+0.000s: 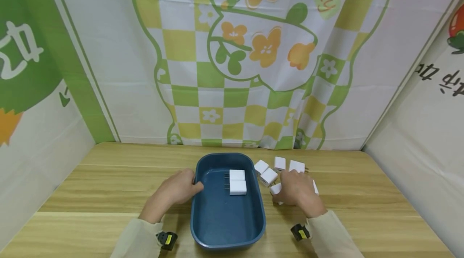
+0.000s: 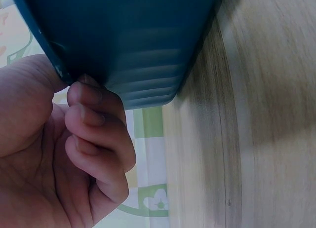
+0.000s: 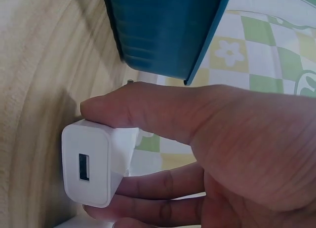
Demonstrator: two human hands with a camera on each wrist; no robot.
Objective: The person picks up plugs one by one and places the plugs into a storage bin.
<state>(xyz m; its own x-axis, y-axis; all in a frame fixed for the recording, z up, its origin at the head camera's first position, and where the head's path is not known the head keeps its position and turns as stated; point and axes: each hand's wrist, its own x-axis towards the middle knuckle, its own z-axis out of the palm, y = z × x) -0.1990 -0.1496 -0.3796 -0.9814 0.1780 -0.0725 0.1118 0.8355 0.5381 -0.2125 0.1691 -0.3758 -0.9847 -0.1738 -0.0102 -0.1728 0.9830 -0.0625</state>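
- Your right hand point(image 1: 295, 189) pinches one white charger point(image 3: 88, 164), thumb on one side and fingers on the other; its port face points back toward you, so keep the pads on the flat sides and off the prongs.
- That charger sits low at the worktop point(image 1: 362, 197), to the right of the tray point(image 1: 228, 217); whether it touches the wood you cannot tell, so a straight lift is likely the safest way off.
- The loose chargers point(image 1: 269, 177) lie close around your right hand, at mixed angles, one partly hidden behind it; rise clear of them before moving sideways, or a prong may snag.
- Your left hand point(image 1: 179, 187) grips the tray's left rim, thumb over the edge, fingers curled beneath outside; a light hold should steady it without tilting.
- Inside, two chargers point(image 1: 238, 187) lie side by side near the right wall, prongs to the left; to match them, a quarter turn of the wrist seems called for, then a gentle release without nudging the pair.
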